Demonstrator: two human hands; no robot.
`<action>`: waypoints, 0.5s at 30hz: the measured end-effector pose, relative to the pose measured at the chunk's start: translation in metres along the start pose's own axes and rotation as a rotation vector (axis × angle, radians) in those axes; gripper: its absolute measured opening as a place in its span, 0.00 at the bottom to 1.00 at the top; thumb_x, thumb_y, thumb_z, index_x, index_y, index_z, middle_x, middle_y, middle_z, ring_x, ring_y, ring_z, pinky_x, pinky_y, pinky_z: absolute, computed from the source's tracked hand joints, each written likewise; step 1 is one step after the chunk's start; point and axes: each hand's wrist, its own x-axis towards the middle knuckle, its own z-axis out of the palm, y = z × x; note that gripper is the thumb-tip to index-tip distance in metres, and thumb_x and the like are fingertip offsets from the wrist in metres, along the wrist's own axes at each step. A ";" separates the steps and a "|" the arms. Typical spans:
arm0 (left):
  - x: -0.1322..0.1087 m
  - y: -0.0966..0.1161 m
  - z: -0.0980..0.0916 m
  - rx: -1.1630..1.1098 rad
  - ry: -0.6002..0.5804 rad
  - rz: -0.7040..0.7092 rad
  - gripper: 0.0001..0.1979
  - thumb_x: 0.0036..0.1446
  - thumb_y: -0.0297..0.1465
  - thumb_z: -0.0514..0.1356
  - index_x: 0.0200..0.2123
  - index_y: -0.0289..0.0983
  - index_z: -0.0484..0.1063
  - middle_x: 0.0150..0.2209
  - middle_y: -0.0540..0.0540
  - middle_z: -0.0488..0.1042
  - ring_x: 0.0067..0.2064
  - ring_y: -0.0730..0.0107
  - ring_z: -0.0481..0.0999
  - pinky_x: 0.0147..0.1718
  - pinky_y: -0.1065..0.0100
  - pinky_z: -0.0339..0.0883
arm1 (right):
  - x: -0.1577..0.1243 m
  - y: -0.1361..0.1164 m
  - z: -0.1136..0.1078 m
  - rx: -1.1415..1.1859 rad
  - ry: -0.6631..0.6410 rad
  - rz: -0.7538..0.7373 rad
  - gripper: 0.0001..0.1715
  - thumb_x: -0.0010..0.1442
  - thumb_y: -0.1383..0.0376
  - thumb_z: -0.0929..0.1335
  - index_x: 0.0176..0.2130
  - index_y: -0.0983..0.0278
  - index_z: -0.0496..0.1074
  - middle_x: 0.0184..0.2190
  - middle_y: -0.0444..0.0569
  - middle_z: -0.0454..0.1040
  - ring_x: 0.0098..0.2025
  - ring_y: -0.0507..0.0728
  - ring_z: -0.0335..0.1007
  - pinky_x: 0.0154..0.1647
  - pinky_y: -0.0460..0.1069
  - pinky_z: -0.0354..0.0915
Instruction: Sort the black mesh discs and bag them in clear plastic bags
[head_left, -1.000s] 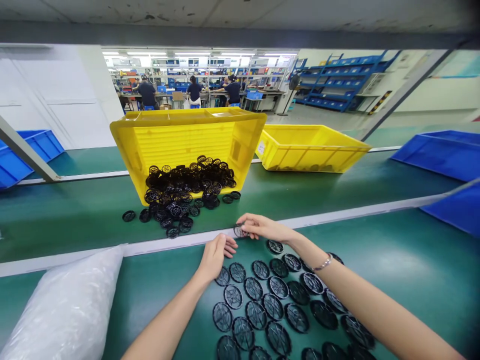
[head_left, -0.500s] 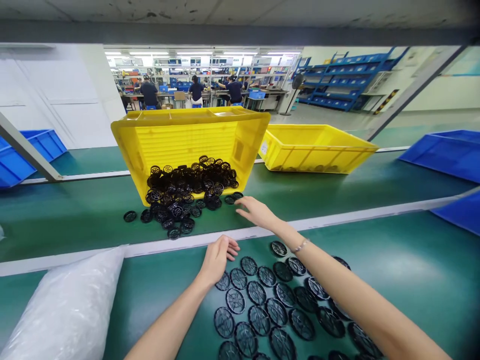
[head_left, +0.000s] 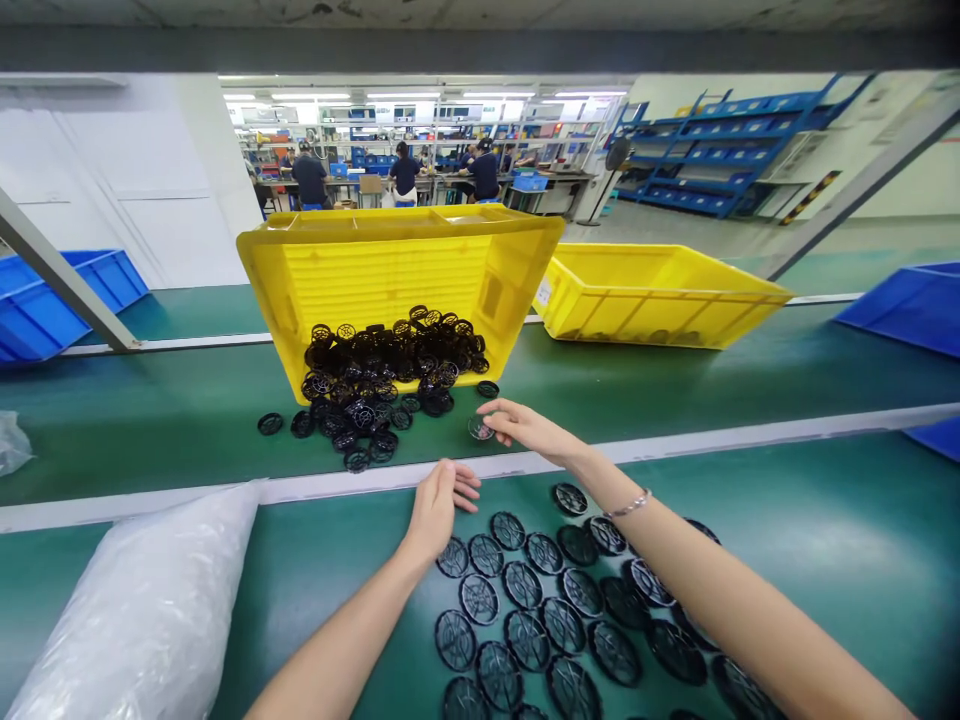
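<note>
My right hand (head_left: pixel 525 427) reaches over the white strip and pinches one small black round grille part (head_left: pixel 480 429) just in front of the spilled pile of black parts (head_left: pixel 382 375). That pile pours out of a tipped yellow crate (head_left: pixel 390 270) onto the green belt. My left hand (head_left: pixel 439 505) rests on the near green surface with its fingers loosely curled and nothing in it, touching the top left of several flat black grille discs (head_left: pixel 540 610) laid out in rows.
A clear plastic bag (head_left: pixel 142 620) lies at the near left. A second yellow crate (head_left: pixel 652 295) stands at the back right. Blue crates (head_left: pixel 52 300) sit at far left and far right (head_left: pixel 911 305). People work at benches (head_left: pixel 405 175) far behind.
My right hand went from the near surface out to the pile's edge, then drew back slightly with a black part pinched in it. My left hand stayed put.
</note>
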 end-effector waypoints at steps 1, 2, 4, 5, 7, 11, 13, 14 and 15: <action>0.001 0.001 -0.001 -0.045 0.051 0.002 0.29 0.62 0.55 0.50 0.35 0.33 0.72 0.34 0.39 0.76 0.33 0.65 0.76 0.30 0.65 0.74 | -0.009 -0.004 0.002 0.056 -0.052 0.005 0.28 0.64 0.47 0.63 0.51 0.67 0.67 0.34 0.50 0.76 0.30 0.53 0.68 0.30 0.48 0.65; 0.003 0.002 -0.002 -0.087 0.101 0.009 0.28 0.61 0.55 0.50 0.35 0.34 0.71 0.34 0.40 0.75 0.33 0.66 0.76 0.30 0.64 0.75 | -0.018 -0.009 0.005 0.108 -0.110 0.008 0.29 0.63 0.46 0.64 0.51 0.66 0.67 0.33 0.49 0.76 0.30 0.52 0.67 0.30 0.48 0.65; 0.005 0.003 -0.005 -0.149 0.181 0.029 0.26 0.62 0.53 0.51 0.35 0.34 0.70 0.33 0.42 0.74 0.34 0.66 0.76 0.33 0.64 0.75 | -0.035 -0.019 0.016 0.162 -0.222 -0.014 0.29 0.62 0.45 0.66 0.49 0.66 0.68 0.31 0.46 0.74 0.30 0.52 0.66 0.31 0.48 0.64; 0.006 0.004 -0.006 -0.167 0.205 0.039 0.25 0.62 0.52 0.51 0.35 0.34 0.70 0.33 0.43 0.74 0.33 0.67 0.76 0.33 0.64 0.75 | -0.043 -0.025 0.023 0.147 -0.266 -0.040 0.29 0.62 0.45 0.66 0.48 0.65 0.69 0.30 0.45 0.73 0.31 0.53 0.66 0.33 0.48 0.64; 0.006 0.005 -0.007 -0.187 0.222 0.049 0.23 0.63 0.50 0.51 0.34 0.35 0.69 0.31 0.44 0.74 0.33 0.67 0.76 0.34 0.64 0.74 | -0.057 -0.034 0.035 0.037 -0.317 -0.130 0.26 0.63 0.46 0.66 0.47 0.64 0.71 0.33 0.46 0.73 0.34 0.54 0.67 0.37 0.49 0.65; 0.006 0.005 -0.007 -0.195 0.213 0.037 0.21 0.63 0.48 0.51 0.34 0.35 0.69 0.30 0.45 0.74 0.33 0.68 0.75 0.33 0.66 0.73 | -0.062 -0.036 0.039 -0.148 -0.367 -0.286 0.18 0.64 0.51 0.68 0.46 0.60 0.76 0.42 0.49 0.75 0.40 0.56 0.70 0.42 0.49 0.66; 0.006 0.004 -0.007 -0.196 0.215 0.039 0.22 0.63 0.48 0.51 0.34 0.35 0.70 0.31 0.44 0.74 0.32 0.68 0.75 0.33 0.66 0.73 | -0.048 -0.026 0.029 -0.237 -0.228 -0.251 0.15 0.64 0.54 0.67 0.43 0.59 0.76 0.40 0.49 0.76 0.40 0.57 0.71 0.43 0.50 0.67; 0.006 0.004 -0.006 -0.197 0.219 0.042 0.22 0.63 0.48 0.51 0.34 0.34 0.70 0.31 0.44 0.74 0.32 0.68 0.75 0.33 0.65 0.73 | -0.036 -0.019 0.022 -0.290 -0.108 -0.210 0.14 0.65 0.55 0.66 0.42 0.60 0.76 0.39 0.49 0.76 0.41 0.58 0.72 0.45 0.51 0.68; 0.006 0.004 -0.006 -0.198 0.223 0.044 0.22 0.63 0.49 0.52 0.34 0.34 0.70 0.31 0.44 0.74 0.32 0.68 0.75 0.33 0.65 0.73 | -0.023 -0.011 0.015 -0.338 0.018 -0.169 0.13 0.66 0.56 0.65 0.42 0.60 0.75 0.41 0.51 0.76 0.44 0.60 0.71 0.49 0.54 0.67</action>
